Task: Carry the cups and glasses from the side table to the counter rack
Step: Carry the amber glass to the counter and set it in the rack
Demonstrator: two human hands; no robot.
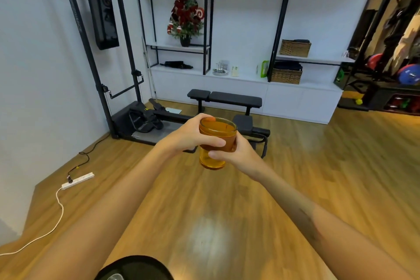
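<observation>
An amber see-through glass (213,159) is held upright in mid-air in front of me, above the wooden floor. My left hand (191,134) wraps its upper part from the left, thumb across the front. My right hand (236,152) grips it from the right and below, fingers curled around its middle. Far ahead on the white counter stands a small metal rack (221,68) on a tray, with a pale cup (235,71) beside it. No side table is in view.
A black weight bench (225,99) stands between me and the counter (295,98). A rowing machine (145,118) lies at the left wall. A power strip (77,180) and its cord trail on the floor at left. Gym gear fills the right side.
</observation>
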